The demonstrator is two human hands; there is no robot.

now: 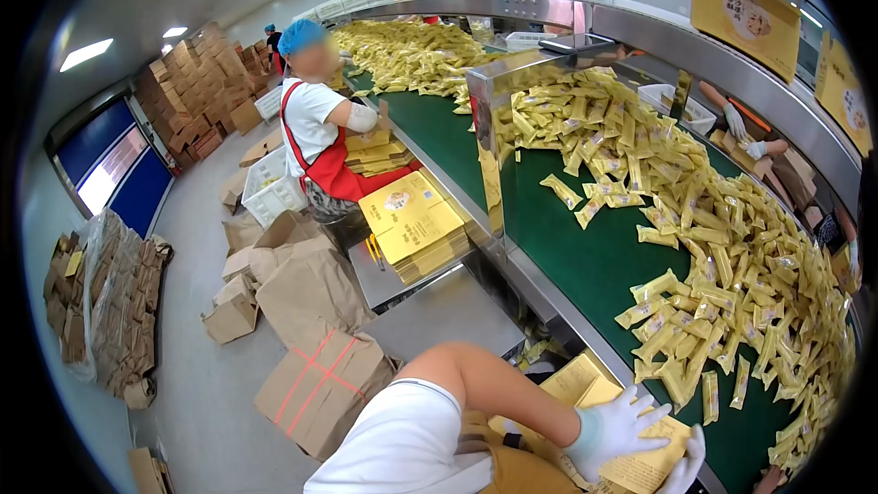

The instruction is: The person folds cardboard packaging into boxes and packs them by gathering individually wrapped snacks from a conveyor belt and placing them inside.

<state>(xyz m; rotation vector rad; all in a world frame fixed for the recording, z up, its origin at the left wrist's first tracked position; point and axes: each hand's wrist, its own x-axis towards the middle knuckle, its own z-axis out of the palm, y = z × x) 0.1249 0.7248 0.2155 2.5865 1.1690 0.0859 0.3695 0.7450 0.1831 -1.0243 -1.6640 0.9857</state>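
Note:
White-gloved, my left hand (617, 430) reaches in from the lower left and lies on a yellow cardboard carton (651, 467), its fingers spread across the panel. At the bottom edge of the view, my right hand (688, 468), also gloved, grips the carton's right side; part of it is cut off by the frame. Another yellow carton piece (581, 380) lies just beyond my left hand. Beside the carton runs a green conveyor belt (585, 261), heaped with small yellow wrapped packets (722, 274).
A worker in a red apron (320, 146) stands left of the belt by flat yellow cartons (412, 220). An orange cutter (375, 252) lies nearby. A strapped brown parcel (325, 389) and a metal table (448, 316) stand at left. Gloved hands of others (745, 137) work across the belt.

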